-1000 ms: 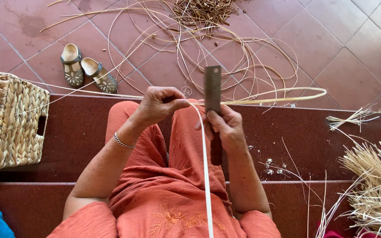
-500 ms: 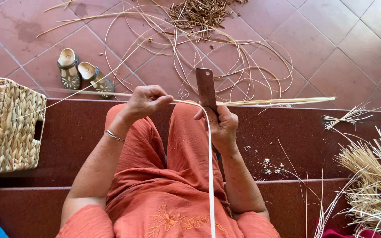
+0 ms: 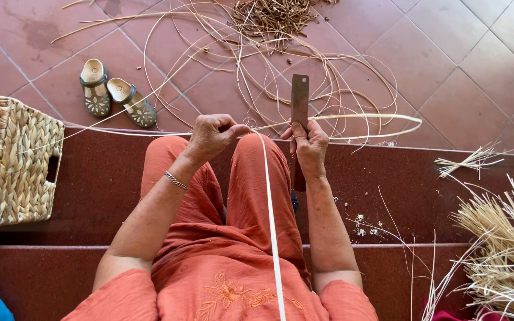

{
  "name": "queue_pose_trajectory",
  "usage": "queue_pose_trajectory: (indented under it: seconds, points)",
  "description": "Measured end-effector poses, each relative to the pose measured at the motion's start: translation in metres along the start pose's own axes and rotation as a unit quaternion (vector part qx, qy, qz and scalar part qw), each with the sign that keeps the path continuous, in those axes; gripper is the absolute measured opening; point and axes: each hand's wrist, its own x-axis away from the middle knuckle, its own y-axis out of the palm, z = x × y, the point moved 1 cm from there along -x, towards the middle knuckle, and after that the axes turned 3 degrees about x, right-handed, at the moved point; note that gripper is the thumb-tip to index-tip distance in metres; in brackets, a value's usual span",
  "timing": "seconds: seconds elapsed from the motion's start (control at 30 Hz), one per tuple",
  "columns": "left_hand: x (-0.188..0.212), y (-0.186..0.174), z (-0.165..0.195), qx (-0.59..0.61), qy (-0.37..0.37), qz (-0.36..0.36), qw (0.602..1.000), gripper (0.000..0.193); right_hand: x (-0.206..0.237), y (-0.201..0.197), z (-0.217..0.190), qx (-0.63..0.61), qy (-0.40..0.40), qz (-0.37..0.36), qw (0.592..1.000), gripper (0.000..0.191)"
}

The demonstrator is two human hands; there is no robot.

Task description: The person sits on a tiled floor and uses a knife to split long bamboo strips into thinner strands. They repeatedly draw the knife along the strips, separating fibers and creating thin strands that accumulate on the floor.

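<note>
Since a second ago left hand (image 3: pixel 212 135), fingers pinching the cane strip (image 3: pixel 272 232), sits farther from right hand (image 3: pixel 309 145) fisted on the knife (image 3: pixel 298 113); strip apparently pulled along.

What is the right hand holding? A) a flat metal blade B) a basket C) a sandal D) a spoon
A: the right hand grips a flat, rusty blade that sticks up above its fingers, while the sandals lie on the floor and the basket sits off to the side.
</note>
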Motion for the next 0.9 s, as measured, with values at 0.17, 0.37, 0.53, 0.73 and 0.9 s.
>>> queue_pose_trajectory:
  seconds: [0.17, 0.37, 0.53, 0.73, 0.9]
  points:
    - [-0.002, -0.005, -0.006, -0.027, -0.011, -0.042, 0.999, 0.030, -0.010, -0.002, 0.002, 0.024, 0.002, 0.017, 1.000, 0.013]
    - [-0.001, -0.018, -0.013, -0.154, -0.036, -0.006, 0.987, 0.041, -0.017, -0.004, 0.000, 0.066, 0.012, 0.030, 0.997, 0.016]
    - [-0.006, -0.014, -0.013, -0.137, -0.025, 0.010, 0.990, 0.038, -0.027, 0.001, 0.000, 0.028, 0.030, 0.053, 0.998, 0.014]
    - [-0.012, -0.020, -0.015, -0.195, -0.074, 0.008, 0.978, 0.045, -0.035, -0.006, -0.005, 0.098, 0.040, 0.086, 0.991, 0.016]
    - [-0.020, -0.022, -0.014, -0.216, -0.078, 0.014, 0.973, 0.048, -0.042, -0.015, -0.004, 0.125, 0.070, 0.115, 0.983, 0.016]
